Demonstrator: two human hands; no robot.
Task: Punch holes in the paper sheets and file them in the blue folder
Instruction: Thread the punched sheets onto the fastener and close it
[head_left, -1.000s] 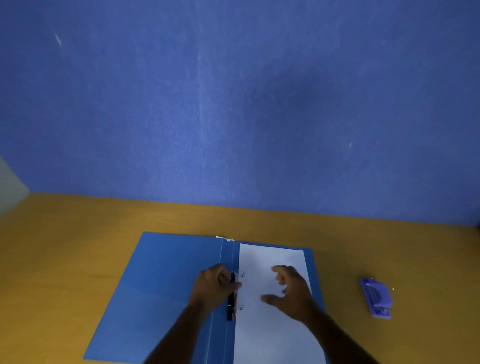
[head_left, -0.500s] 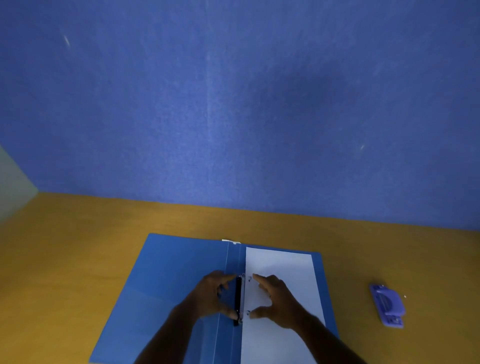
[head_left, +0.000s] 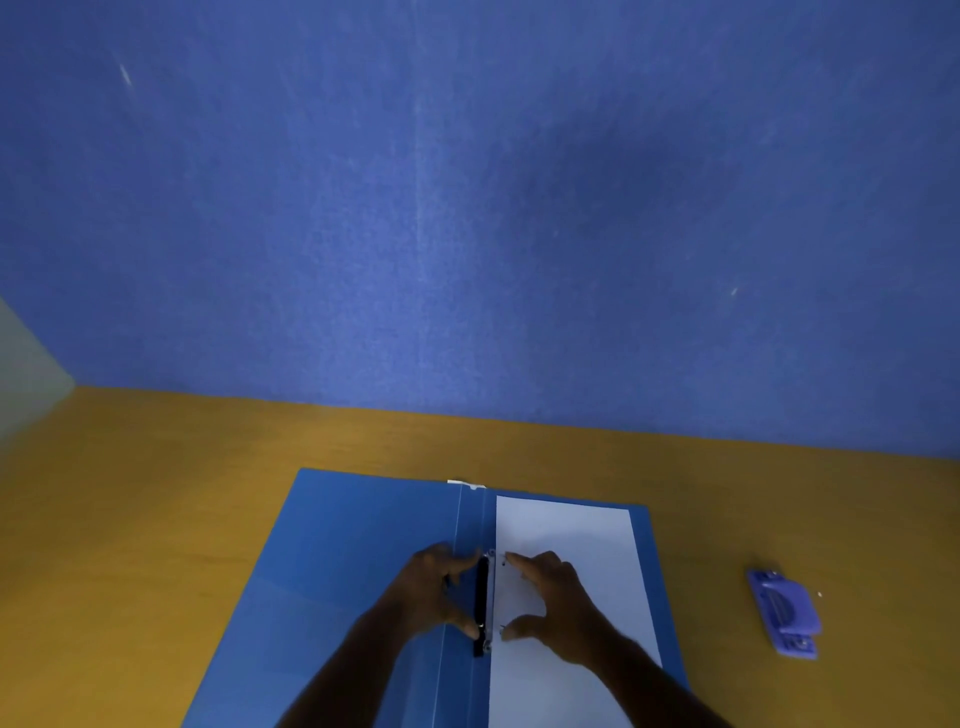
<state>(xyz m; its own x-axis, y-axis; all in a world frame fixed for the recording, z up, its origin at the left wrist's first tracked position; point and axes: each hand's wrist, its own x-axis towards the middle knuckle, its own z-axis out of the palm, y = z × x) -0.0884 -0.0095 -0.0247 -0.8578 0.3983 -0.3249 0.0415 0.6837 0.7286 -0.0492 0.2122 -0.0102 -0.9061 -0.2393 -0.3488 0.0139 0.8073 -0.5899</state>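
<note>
The blue folder (head_left: 337, 561) lies open flat on the table. White paper sheets (head_left: 566, 525) rest on its right half, their left edge at the spine. A black binding clip (head_left: 481, 597) with metal ends runs along the spine. My left hand (head_left: 426, 592) spans the clip from the left, thumb and forefinger touching its two ends. My right hand (head_left: 550, 597) lies on the paper, forefinger and thumb spread and pressing next to the two punched holes at the sheet's left edge.
A small blue hole punch (head_left: 784, 613) sits on the yellow-brown table (head_left: 130, 519) to the right of the folder. A blue wall (head_left: 467, 208) rises behind the table. A pale surface (head_left: 21, 374) shows at the far left.
My right hand has slid left from the middle of the paper to its punched edge by the clip. My left hand has stayed at the clip, fingers spread along it.
</note>
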